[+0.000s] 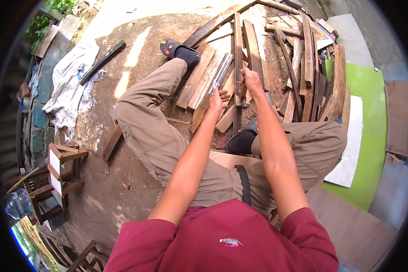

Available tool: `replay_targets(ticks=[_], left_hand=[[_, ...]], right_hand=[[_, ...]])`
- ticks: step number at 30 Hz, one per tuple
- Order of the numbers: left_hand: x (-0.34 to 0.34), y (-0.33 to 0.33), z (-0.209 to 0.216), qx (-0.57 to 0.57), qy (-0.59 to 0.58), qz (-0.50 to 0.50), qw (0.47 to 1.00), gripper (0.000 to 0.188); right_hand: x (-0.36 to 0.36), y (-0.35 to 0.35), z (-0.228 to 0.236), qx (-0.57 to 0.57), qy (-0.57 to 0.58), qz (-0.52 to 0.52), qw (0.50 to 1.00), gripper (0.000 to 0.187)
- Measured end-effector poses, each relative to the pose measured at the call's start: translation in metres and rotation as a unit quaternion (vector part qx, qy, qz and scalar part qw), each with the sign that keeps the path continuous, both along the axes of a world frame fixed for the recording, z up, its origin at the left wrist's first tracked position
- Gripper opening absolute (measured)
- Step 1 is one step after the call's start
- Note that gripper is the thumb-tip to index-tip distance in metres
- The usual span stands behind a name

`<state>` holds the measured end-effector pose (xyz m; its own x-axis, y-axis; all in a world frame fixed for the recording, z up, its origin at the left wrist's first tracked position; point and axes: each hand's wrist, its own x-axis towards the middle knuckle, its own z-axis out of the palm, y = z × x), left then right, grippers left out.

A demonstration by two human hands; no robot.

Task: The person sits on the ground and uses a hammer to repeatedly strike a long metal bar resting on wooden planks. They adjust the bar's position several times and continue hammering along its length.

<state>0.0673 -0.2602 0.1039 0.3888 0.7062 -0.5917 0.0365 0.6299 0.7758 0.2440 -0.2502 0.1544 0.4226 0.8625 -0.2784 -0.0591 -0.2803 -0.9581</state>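
My left hand (pixel 217 99) is open, palm partly turned up and fingers apart, beside the lower end of a shiny metal strip (pixel 223 70). That strip lies along some short wooden boards (pixel 197 77). To its right, my right hand (pixel 251 82) is closed around what looks like a hammer (pixel 245 103); its dark end points down and the fist hides much of the handle. A long narrow timber (pixel 237 50) runs between my hands, away from me. Whether the tool touches that timber I cannot tell.
A heap of loose wooden lengths (pixel 308 59) lies at the right, beside a green sheet (pixel 371 99) and a white panel (pixel 349 149). My legs bend around the work spot. At left are a white cloth (pixel 70 86), a dark wood piece (pixel 103 62) and a wooden frame (pixel 54 181).
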Motion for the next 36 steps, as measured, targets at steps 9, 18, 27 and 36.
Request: replay_targets(ticks=[9, 18, 27, 36], left_hand=[[0.067, 0.005, 0.027, 0.038, -0.112, -0.054, 0.992, 0.105], [0.032, -0.010, -0.054, 0.114, 0.121, -0.029, 0.986, 0.058], [-0.009, -0.032, -0.052, 0.180, 0.234, -0.133, 0.946, 0.058], [0.014, -0.038, -0.069, 0.207, 0.240, -0.126, 0.940, 0.087]], right_hand=[[0.006, -0.016, 0.001, 0.018, -0.035, -0.096, 0.995, 0.038], [-0.009, 0.004, -0.006, 0.031, -0.042, -0.079, 0.996, 0.043], [-0.025, 0.002, -0.001, 0.006, -0.068, -0.049, 0.997, 0.042], [-0.027, 0.019, -0.001, -0.047, -0.113, -0.004, 0.993, 0.040]])
